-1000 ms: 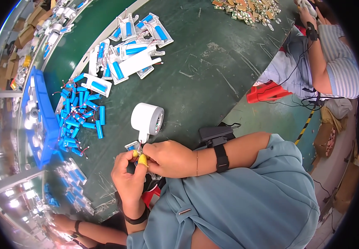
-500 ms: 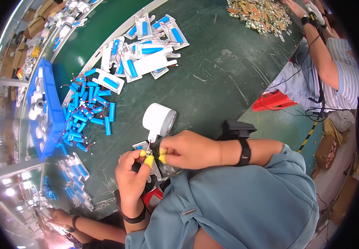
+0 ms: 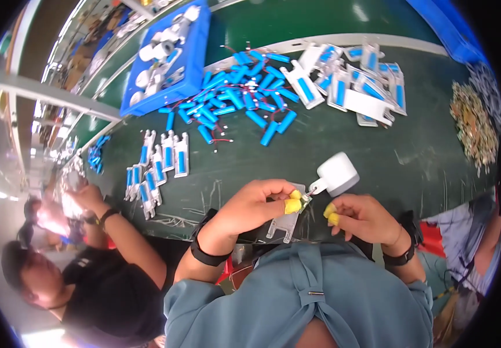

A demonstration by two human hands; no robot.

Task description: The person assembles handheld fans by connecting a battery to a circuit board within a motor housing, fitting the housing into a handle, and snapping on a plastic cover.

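Note:
My left hand (image 3: 249, 210), yellow covers on its thumb and fingertip, pinches a small circuit board (image 3: 305, 199). Thin wires run from the board to the stem of a white round lamp head (image 3: 338, 174), which lies on the table just beyond my hands. Under the left fingers is a clear-white plastic housing plate (image 3: 285, 225), partly covered by the hand. To the right, apart from the board, my right hand (image 3: 369, 219) has its yellow-covered thumb and finger brought together; whether anything small is between them cannot be made out.
Blue battery cells with wires (image 3: 239, 93) lie heaped beyond. White housings with blue cells (image 3: 366, 81) are piled at the far right, more (image 3: 157, 165) at left. A blue bin (image 3: 198, 58) holds white parts. Small boards (image 3: 473, 127) lie far right. A co-worker (image 3: 111, 278) sits at left.
My view has turned, so the table's contents appear shifted and rotated. The right hand is a little farther from the board; the left still holds it.

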